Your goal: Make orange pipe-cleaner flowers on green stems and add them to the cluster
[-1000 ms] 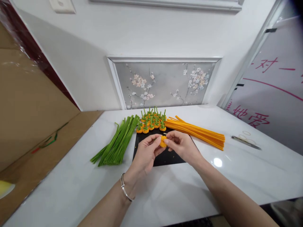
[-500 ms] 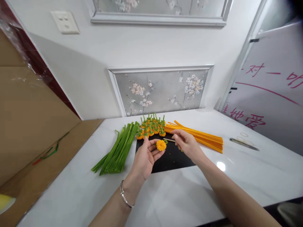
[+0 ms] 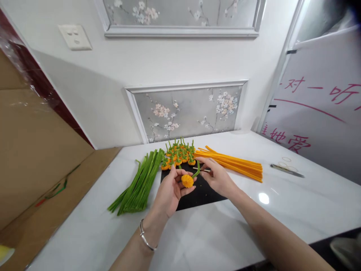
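Observation:
My left hand (image 3: 169,190) is closed on a small orange pipe-cleaner pumpkin (image 3: 187,181), its ribbed side facing me. A green pipe cleaner (image 3: 198,168) bends upward from behind it to the fingertips of my right hand (image 3: 219,178), which pinch its end. The right fingers also keep a thin pale stick (image 3: 205,171), pointing left. Both hands are over a black mat (image 3: 194,197). Just beyond them stand several finished-looking orange pumpkins (image 3: 191,161) with green stems pointing up.
A bundle of green pipe cleaners (image 3: 138,186) lies left of the mat, and a bundle of orange ones (image 3: 239,165) lies to the right. Farther right are scissors or a similar metal tool (image 3: 287,171) and thin rings (image 3: 287,159). Cardboard (image 3: 42,150) borders the white table (image 3: 225,229) at left.
The pumpkin has turned and come slightly nearer and lower. The green pipe cleaner now stretches up to my right fingertips, which have moved closer to my left hand. The view has shifted slightly.

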Motion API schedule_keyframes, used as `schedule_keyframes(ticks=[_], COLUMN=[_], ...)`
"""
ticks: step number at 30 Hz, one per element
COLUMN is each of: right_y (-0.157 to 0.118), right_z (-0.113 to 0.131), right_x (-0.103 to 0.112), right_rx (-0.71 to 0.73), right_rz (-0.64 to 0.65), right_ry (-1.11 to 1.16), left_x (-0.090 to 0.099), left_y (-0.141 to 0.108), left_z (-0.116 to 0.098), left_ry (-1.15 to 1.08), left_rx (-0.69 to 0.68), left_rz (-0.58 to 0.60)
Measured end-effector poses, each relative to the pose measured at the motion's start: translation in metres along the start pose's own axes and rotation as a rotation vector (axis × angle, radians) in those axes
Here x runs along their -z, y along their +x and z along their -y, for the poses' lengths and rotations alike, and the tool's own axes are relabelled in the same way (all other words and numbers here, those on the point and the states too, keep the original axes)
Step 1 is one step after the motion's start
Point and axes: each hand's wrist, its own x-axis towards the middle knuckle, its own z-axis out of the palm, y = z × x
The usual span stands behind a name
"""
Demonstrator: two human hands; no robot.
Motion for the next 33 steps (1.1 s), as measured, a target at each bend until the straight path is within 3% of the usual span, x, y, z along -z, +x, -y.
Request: schedule_keyframes(ticks=[3, 9, 13, 17, 22, 25, 29, 33], right_y=[0.001, 0.002, 0.002, 0.000, -0.001, -0.001, -0.002, -0.003], right_z=[0.003, 0.006, 0.010, 0.016, 0.019, 0.018, 0.014, 0.017], right_x=[0.001, 0.004, 0.005, 0.005, 0.006, 0.007, 0.009, 0.011], right_rx=[0.035, 0.191, 0.244, 0.233, 0.242, 0.255, 0.281, 0.363], right_rz=[-0.011, -0.153, -0.158, -0.220, -0.332, -0.336, -0.291, -0.297], right_ry=[0.001, -0.098, -0.080, -0.084, -0.113, -0.157, -0.300, -0.627], left_x=[0.001, 0.002, 0.005, 0.006, 0.003, 0.003, 0.005, 0.007], left_y=[0.000, 0.000, 0.002, 0.003, 0.001, 0.001, 0.004, 0.006], left_z=[0.000, -0.001, -0.001, 0.001, 0.002, 0.003, 0.004, 0.005], left_ry=[0.046, 0.118, 0.132, 0.110, 0.046, 0.120, 0.176, 0.236], left_rx=[-0.009, -0.118, -0.181, -0.131, 0.008, -0.016, -0.111, -0.186], left_rz=[0.026, 0.026, 0.041, 0.020, 0.131, 0.119, 0.060, 0.083])
